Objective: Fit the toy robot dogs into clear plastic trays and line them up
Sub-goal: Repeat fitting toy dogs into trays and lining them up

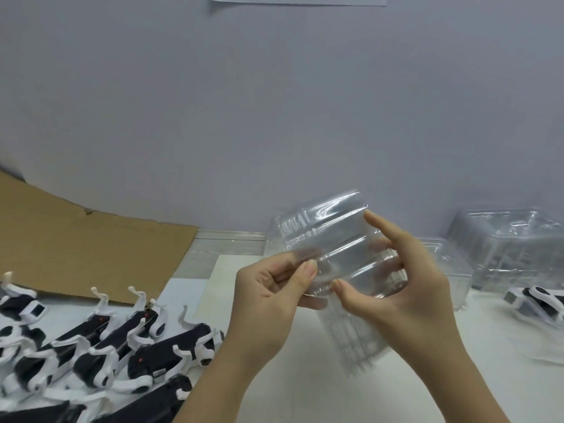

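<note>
Both my hands hold a clear plastic tray (326, 230) up above the white table (305, 386). My left hand (268, 300) pinches its near left edge between thumb and fingers. My right hand (393, 288) grips its right side, thumb in front, index finger raised along the rim, other fingers behind the plastic. Several black-and-white toy robot dogs (100, 352) lie in a heap at the lower left. One more toy dog (537, 303) lies at the right edge, partly in a clear tray.
A stack of clear trays (512, 245) stands at the back right, with another clear tray (451, 270) in front of it. A sheet of brown cardboard (76, 248) leans at the back left. A pale wall rises behind the table.
</note>
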`<state>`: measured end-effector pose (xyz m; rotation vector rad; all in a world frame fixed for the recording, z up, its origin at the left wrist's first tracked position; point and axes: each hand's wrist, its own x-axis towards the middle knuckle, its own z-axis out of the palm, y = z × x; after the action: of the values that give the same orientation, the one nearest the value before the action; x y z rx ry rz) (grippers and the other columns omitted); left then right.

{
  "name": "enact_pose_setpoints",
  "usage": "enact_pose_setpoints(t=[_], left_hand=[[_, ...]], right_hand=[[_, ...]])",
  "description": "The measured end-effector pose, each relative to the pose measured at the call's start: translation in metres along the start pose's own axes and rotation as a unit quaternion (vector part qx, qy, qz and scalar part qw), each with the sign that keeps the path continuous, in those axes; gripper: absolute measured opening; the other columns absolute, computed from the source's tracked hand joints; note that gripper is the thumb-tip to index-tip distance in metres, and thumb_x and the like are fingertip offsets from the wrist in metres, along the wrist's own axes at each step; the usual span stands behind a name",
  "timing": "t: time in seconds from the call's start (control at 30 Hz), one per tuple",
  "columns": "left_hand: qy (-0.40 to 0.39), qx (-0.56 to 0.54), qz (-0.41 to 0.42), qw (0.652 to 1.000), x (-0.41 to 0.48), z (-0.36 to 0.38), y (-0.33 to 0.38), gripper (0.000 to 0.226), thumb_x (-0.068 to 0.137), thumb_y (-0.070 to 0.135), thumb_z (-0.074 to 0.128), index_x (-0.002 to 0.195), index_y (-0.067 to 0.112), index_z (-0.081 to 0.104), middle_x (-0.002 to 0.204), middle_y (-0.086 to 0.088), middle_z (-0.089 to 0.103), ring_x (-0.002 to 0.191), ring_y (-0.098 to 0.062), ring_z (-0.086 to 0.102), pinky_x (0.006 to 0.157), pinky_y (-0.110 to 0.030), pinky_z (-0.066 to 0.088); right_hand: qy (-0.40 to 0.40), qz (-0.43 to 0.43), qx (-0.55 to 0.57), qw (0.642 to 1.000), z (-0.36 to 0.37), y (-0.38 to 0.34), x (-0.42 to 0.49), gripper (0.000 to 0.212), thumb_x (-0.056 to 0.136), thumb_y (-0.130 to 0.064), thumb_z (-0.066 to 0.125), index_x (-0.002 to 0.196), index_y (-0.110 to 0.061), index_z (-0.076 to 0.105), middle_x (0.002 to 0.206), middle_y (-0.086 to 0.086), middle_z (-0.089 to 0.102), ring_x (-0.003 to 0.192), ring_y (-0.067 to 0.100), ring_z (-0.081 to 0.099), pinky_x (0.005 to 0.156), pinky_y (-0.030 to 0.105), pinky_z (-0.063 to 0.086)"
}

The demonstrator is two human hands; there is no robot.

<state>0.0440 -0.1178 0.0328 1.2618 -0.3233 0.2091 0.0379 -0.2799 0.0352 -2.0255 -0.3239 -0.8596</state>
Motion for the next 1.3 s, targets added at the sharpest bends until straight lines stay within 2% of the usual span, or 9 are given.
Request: enact_pose_setpoints(t=[0.23, 0.4, 0.53, 0.63, 0.77, 0.93, 1.07, 1.17, 1.3], left_hand=[[0.012, 0.01, 0.049, 0.999, -0.003, 0.0, 0.005, 0.008, 0.084, 0.012, 0.07, 0.088, 0.013, 0.077, 0.078, -0.009, 0.075, 0.068, -0.024, 0.073, 0.057, -0.024, 0.057], [0.03, 0.005, 0.036, 0.999, 0.0, -0.006, 0.008, 0.017, 0.075, 0.018, 0.065, 0.082, 0.02, 0.08, 0.079, -0.011, 0.075, 0.068, -0.026, 0.073, 0.055, -0.025, 0.056], [0.028, 0.009, 0.04, 0.999, 0.003, -0.013, 0.01, 0.021, 0.077, 0.02, 0.064, 0.088, 0.027, 0.08, 0.083, -0.008, 0.076, 0.071, -0.024, 0.073, 0.054, -0.023, 0.055], [0.006, 0.017, 0.035, 0.999, 0.001, -0.009, 0.006, 0.015, 0.084, 0.02, 0.069, 0.092, 0.026, 0.08, 0.087, -0.007, 0.077, 0.072, -0.021, 0.073, 0.056, -0.023, 0.056], [-0.014, 0.018, 0.019, 1.0, -0.001, -0.007, 0.004, 0.022, 0.079, 0.022, 0.066, 0.095, 0.028, 0.079, 0.09, -0.007, 0.077, 0.077, -0.025, 0.074, 0.062, -0.027, 0.058], [-0.03, 0.043, 0.035, 0.998, -0.003, -0.005, 0.009, 0.023, 0.08, 0.022, 0.064, 0.093, 0.036, 0.079, 0.086, -0.001, 0.077, 0.065, -0.015, 0.071, 0.057, -0.022, 0.056], [0.0, 0.056, 0.042, 0.998, -0.005, -0.001, 0.008, 0.015, 0.084, 0.022, 0.069, 0.096, 0.028, 0.077, 0.084, -0.002, 0.077, 0.067, -0.019, 0.073, 0.056, -0.021, 0.055], [0.023, 0.062, 0.035, 0.997, -0.006, 0.001, 0.007, 0.019, 0.08, 0.02, 0.062, 0.086, 0.026, 0.08, 0.082, -0.003, 0.076, 0.069, -0.022, 0.073, 0.056, -0.019, 0.055], [0.056, 0.064, 0.049, 0.995, -0.004, -0.002, 0.009, 0.026, 0.089, 0.003, 0.059, 0.087, 0.023, 0.075, 0.079, -0.003, 0.076, 0.066, -0.019, 0.073, 0.057, -0.018, 0.055]], right_hand=[[0.065, -0.056, -0.043, 0.995, -0.008, -0.007, 0.002, 0.087, 0.056, -0.049, 0.073, 0.138, -0.041, 0.045, 0.105, -0.015, 0.059, 0.074, 0.013, 0.056, 0.057, 0.018, 0.045], [0.098, 0.007, 0.02, 0.995, -0.02, 0.0, 0.005, 0.087, 0.055, -0.036, 0.085, 0.134, -0.046, 0.051, 0.106, -0.016, 0.061, 0.074, 0.015, 0.056, 0.057, 0.02, 0.045], [0.062, 0.009, 0.029, 0.998, -0.026, 0.001, 0.003, 0.093, 0.055, -0.031, 0.092, 0.136, -0.044, 0.048, 0.107, -0.015, 0.059, 0.076, 0.016, 0.056, 0.055, 0.02, 0.047], [0.011, 0.008, 0.031, 0.999, -0.018, -0.005, -0.002, 0.092, 0.052, -0.044, 0.083, 0.135, -0.049, 0.045, 0.108, -0.018, 0.055, 0.08, 0.014, 0.056, 0.055, 0.017, 0.046], [-0.071, 0.012, -0.034, 0.997, -0.011, -0.014, -0.006, 0.104, 0.044, -0.073, 0.071, 0.136, -0.058, 0.025, 0.113, -0.03, 0.044, 0.094, 0.001, 0.055, 0.064, 0.016, 0.046], [-0.072, 0.056, 0.038, 0.995, -0.015, -0.01, -0.005, 0.094, 0.043, -0.072, 0.076, 0.125, -0.065, 0.03, 0.103, -0.029, 0.048, 0.081, 0.004, 0.058, 0.062, 0.016, 0.048], [-0.051, 0.069, 0.085, 0.993, -0.018, -0.001, -0.001, 0.097, 0.04, -0.063, 0.085, 0.124, -0.061, 0.036, 0.096, -0.02, 0.055, 0.067, 0.008, 0.059, 0.06, 0.014, 0.049], [-0.034, 0.082, 0.098, 0.991, -0.021, 0.007, 0.003, 0.096, 0.041, -0.06, 0.09, 0.121, -0.061, 0.037, 0.096, -0.01, 0.057, 0.064, 0.009, 0.058, 0.06, 0.016, 0.049], [0.016, 0.09, 0.131, 0.987, -0.035, 0.016, 0.012, 0.09, 0.04, -0.052, 0.085, 0.116, -0.064, 0.039, 0.096, -0.007, 0.057, 0.058, 0.005, 0.055, 0.057, 0.011, 0.048]])
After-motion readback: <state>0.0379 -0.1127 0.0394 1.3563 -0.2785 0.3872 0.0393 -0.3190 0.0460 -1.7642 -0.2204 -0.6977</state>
